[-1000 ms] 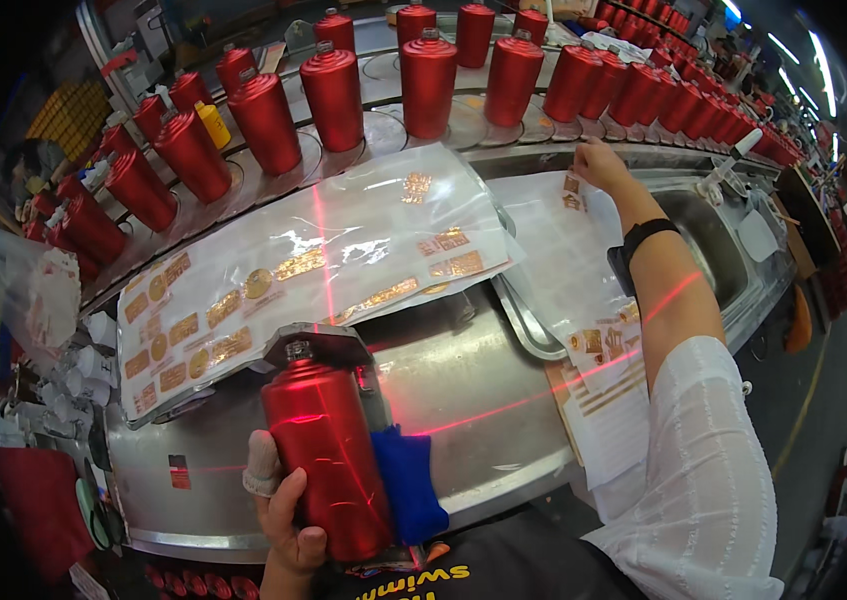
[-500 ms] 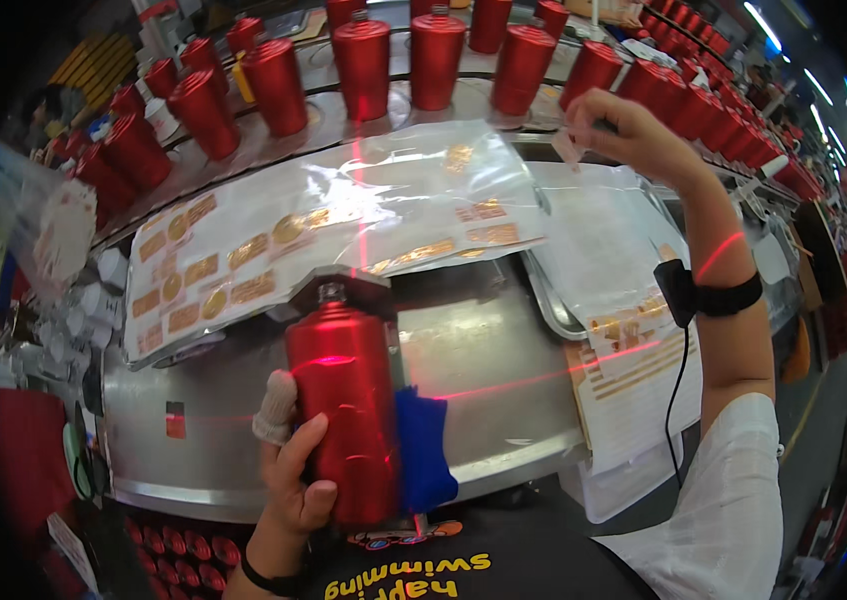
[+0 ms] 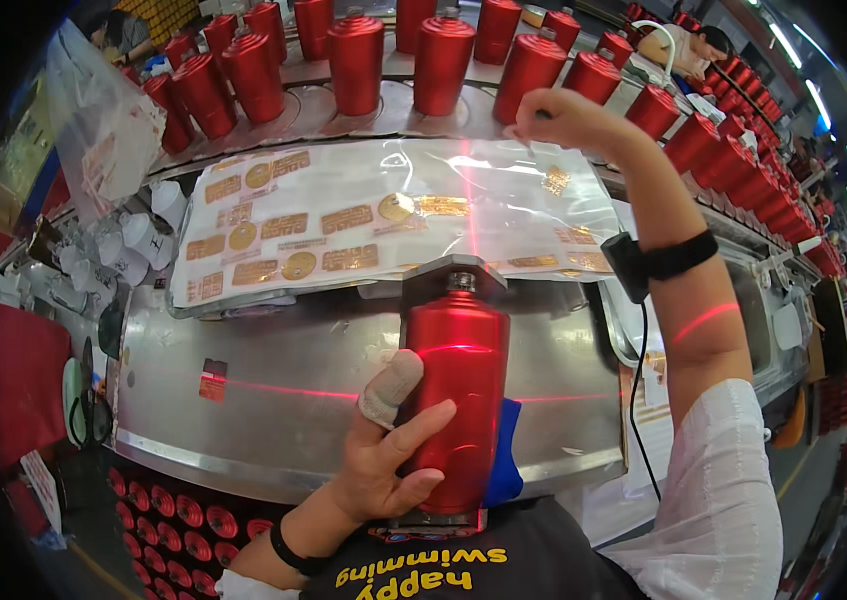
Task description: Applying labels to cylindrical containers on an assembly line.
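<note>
A glossy red metal bottle (image 3: 456, 395) lies tilted, neck away from me, against a dark angled holder (image 3: 423, 272). My left hand (image 3: 388, 455) grips its left side, fingers on the red surface, a whitish cover on one finger. A blue cloth (image 3: 505, 455) shows at the bottle's right. Beyond it lies a clear sheet (image 3: 313, 235) bearing gold decals, some round and some rectangular. My right hand (image 3: 563, 120) is raised above the sheet's far right edge, fingers drawn together. Whatever they pinch is too small to make out. A black band with a cabled box (image 3: 627, 268) wraps my right forearm.
Red bottles (image 3: 356, 65) stand in rows on a curved conveyor (image 3: 313, 115) at the back. White cups (image 3: 123, 250) and a plastic bag (image 3: 103, 125) crowd the left. More bottles (image 3: 188, 520) sit low at left. Another person (image 3: 688, 50) works far right. Red laser lines cross the metal table (image 3: 273, 420).
My view has swung, so bottle and decal sheet appear farther right. The clear film piece seen in my right fingers no longer shows distinctly; that hand has turned downward. My left hand stays on the bottle.
</note>
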A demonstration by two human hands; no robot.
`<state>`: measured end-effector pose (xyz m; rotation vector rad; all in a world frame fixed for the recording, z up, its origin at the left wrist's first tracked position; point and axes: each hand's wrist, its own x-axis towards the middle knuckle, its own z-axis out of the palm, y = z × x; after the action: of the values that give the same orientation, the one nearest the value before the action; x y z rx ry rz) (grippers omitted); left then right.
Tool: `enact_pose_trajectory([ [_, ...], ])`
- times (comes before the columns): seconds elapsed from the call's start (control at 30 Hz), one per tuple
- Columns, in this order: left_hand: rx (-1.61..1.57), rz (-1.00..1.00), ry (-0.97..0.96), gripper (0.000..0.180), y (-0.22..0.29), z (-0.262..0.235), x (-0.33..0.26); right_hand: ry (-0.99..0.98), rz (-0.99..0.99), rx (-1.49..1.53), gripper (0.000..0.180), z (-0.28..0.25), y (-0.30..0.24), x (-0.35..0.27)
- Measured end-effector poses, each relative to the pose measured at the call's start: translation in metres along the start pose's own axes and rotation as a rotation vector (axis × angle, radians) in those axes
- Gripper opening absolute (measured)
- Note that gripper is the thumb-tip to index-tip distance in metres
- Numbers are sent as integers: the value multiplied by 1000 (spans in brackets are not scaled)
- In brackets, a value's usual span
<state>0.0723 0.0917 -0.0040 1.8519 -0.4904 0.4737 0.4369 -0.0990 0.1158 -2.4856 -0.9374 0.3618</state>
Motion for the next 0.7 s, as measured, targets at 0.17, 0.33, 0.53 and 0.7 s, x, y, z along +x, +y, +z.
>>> enact_pose_trajectory([
  [0.17, 9, 20, -30, 50, 0, 0, 1, 7, -18, -282, 14, -5, 42, 29],
  [0.33, 27, -12, -26, 66, 3, -1, 0, 20, 194, -593, 17, 59, 77, 39],
  [0.53, 52, -56, -175, 99, 8, -14, -4, 60, 31, -573, 15, 37, 33, 3],
  [0.7, 229, -32, -191, 114, 9, -3, -18, 253, -346, -341, 13, 17, -36, -83],
])
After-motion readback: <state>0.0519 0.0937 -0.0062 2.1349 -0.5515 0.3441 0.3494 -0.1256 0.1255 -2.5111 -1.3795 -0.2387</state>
